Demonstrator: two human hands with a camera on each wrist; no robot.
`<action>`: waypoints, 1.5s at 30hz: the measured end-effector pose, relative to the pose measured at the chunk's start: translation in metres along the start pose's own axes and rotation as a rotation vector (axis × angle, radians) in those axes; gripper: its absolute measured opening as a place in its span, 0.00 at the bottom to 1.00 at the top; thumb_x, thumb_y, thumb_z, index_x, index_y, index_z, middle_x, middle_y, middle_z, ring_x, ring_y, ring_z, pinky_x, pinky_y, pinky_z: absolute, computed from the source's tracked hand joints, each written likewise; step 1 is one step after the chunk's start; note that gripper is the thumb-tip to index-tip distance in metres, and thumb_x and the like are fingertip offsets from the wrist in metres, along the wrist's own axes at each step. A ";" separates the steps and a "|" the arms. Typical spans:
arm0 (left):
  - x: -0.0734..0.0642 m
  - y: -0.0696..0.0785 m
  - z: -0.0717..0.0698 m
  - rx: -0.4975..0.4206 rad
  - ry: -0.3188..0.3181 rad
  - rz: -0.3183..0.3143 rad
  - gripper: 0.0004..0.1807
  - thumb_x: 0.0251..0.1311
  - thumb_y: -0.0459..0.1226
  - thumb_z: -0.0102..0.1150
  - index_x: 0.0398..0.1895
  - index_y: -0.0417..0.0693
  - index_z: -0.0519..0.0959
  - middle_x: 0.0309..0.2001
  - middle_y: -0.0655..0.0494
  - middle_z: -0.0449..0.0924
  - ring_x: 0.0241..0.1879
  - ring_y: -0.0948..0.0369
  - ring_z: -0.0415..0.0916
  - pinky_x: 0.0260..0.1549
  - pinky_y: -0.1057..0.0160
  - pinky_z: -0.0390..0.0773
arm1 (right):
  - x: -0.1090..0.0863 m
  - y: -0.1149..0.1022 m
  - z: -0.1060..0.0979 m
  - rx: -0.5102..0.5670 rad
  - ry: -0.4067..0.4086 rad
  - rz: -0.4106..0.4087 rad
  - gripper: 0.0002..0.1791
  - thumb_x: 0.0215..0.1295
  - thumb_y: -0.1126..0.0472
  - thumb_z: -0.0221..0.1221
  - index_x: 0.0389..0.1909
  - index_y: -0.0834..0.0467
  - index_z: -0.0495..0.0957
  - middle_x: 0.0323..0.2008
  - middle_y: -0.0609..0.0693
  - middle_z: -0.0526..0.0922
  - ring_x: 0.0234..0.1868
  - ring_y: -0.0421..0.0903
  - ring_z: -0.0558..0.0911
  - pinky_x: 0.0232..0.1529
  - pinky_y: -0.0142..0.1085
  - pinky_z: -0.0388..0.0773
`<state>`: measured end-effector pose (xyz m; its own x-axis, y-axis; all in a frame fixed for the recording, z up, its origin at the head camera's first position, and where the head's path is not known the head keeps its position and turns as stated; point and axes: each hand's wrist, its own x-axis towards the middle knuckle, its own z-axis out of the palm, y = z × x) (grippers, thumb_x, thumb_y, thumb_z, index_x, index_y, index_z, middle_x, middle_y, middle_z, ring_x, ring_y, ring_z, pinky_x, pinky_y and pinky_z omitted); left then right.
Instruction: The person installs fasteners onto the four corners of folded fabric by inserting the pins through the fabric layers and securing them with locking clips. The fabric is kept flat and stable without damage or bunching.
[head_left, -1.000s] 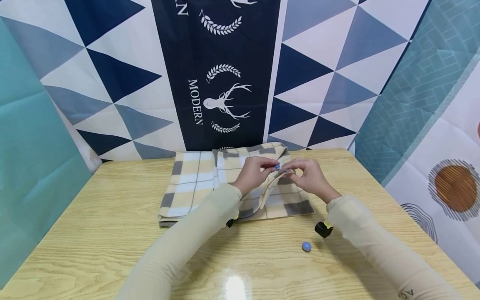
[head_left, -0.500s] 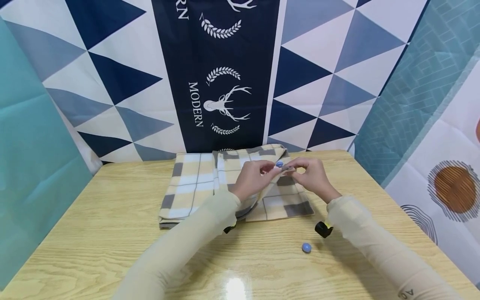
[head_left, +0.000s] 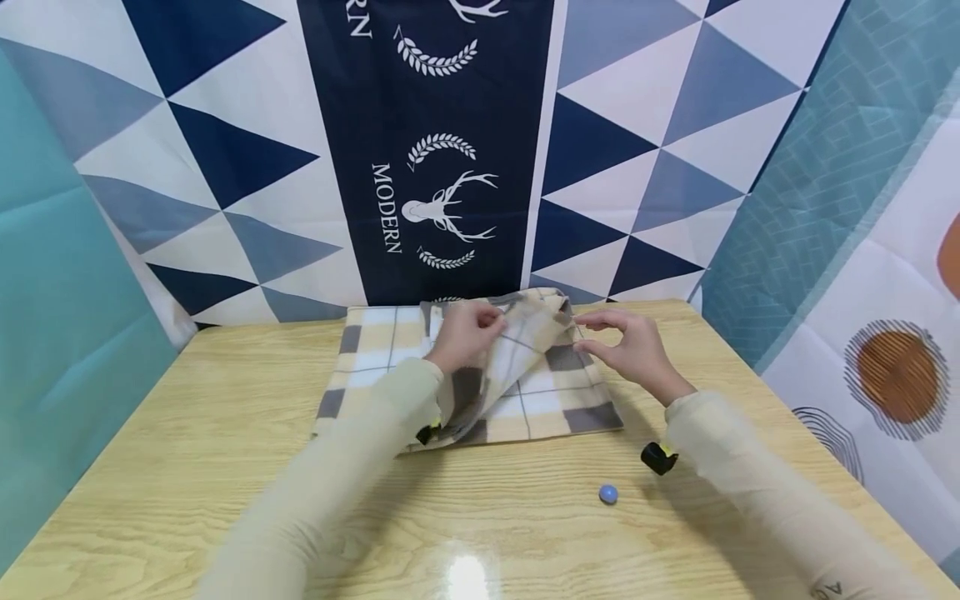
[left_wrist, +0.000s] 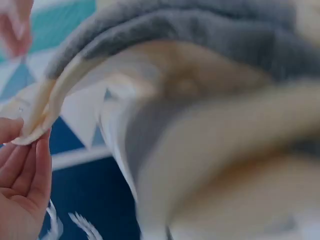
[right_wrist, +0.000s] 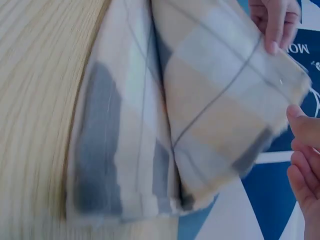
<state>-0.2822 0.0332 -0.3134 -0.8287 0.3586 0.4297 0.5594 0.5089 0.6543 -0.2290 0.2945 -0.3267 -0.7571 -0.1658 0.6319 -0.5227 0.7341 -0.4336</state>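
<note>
A folded checked fleece blanket [head_left: 360, 350] in cream, white and grey lies at the back of the table. My left hand [head_left: 465, 335] pinches the edge of its raised flap; the left wrist view shows thumb and fingers [left_wrist: 37, 172] on either side of the cloth. Just right of the flap's corner is my right hand [head_left: 630, 346], thumb and forefinger apart with nothing between them. A tiny shiny point [right_wrist: 281, 81] shows on the flap near that corner. One small round blue piece [head_left: 608, 494] lies on the table in front.
The wooden table [head_left: 187, 467] ends at a wall hung with triangle-patterned and navy deer-print fabric [head_left: 442, 167]. Teal fabric [head_left: 82, 250] borders the left side. Small black devices, one of them at the right sleeve [head_left: 659, 458], hang under both wrists.
My left hand has moved left, pulling the flap with it. My right hand has let go of the cloth and parted its fingers. The blue piece at the left fingertips is out of sight.
</note>
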 end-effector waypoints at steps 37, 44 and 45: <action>-0.025 0.053 0.060 0.442 -0.557 0.193 0.22 0.60 0.45 0.62 0.54 0.41 0.76 0.52 0.50 0.82 0.50 0.59 0.79 0.52 0.68 0.78 | -0.047 0.008 -0.054 -0.182 -0.770 0.298 0.07 0.52 0.61 0.68 0.28 0.61 0.83 0.18 0.45 0.80 0.19 0.38 0.75 0.24 0.31 0.73; -0.042 0.060 0.109 0.715 -0.651 0.383 0.04 0.59 0.38 0.60 0.36 0.50 0.80 0.32 0.60 0.82 0.29 0.66 0.73 0.32 0.73 0.77 | -0.073 0.004 -0.042 -0.265 -0.740 0.311 0.06 0.50 0.63 0.70 0.21 0.58 0.82 0.18 0.46 0.81 0.18 0.38 0.75 0.23 0.33 0.74; -0.045 0.059 0.114 0.746 -0.656 0.387 0.03 0.58 0.36 0.59 0.35 0.51 0.80 0.31 0.62 0.82 0.28 0.67 0.72 0.31 0.74 0.76 | -0.077 0.003 -0.038 -0.286 -0.723 0.292 0.06 0.50 0.63 0.70 0.21 0.58 0.82 0.18 0.46 0.81 0.18 0.38 0.75 0.23 0.33 0.74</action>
<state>-0.2096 0.1361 -0.3649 -0.5463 0.8367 -0.0385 0.8354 0.5410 -0.0974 -0.1570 0.3348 -0.3521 -0.9631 -0.2531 -0.0916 -0.2199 0.9361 -0.2747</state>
